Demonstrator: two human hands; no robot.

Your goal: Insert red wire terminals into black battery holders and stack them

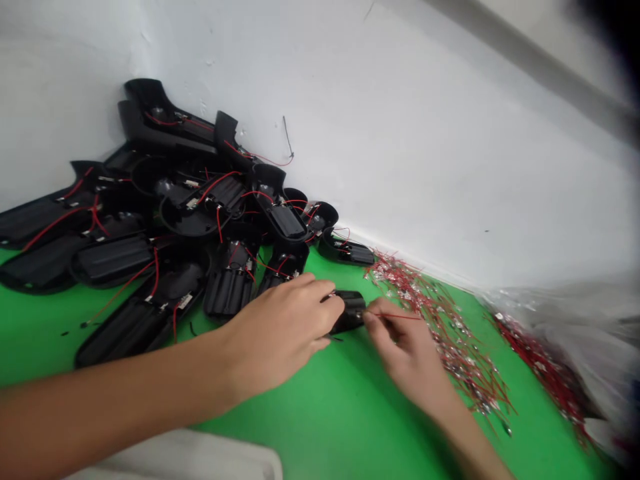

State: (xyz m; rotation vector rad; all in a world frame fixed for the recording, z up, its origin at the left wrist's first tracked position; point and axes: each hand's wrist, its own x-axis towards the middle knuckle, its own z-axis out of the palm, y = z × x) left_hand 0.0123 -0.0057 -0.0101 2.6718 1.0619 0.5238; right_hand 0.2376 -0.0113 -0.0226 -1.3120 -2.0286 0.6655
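My left hand [290,320] is closed around a black plastic housing [351,311] low over the green tabletop, covering most of it. At the housing's right end, my right hand [400,340] pinches a thin red wire [397,316] between thumb and forefinger. The wire points off to the right, and its tip by the fingers is too small to make out. Left of my hands lies a heap of similar black housings [140,313], many with red wires and small metal contacts inside.
Loose red wires with metal ends [460,360] spread over the green table [340,413] at right. Beyond them a clear plastic bag [575,347] holds more red wires. A white wall [425,147] stands behind, and a pale tray edge [225,457] shows at the bottom.
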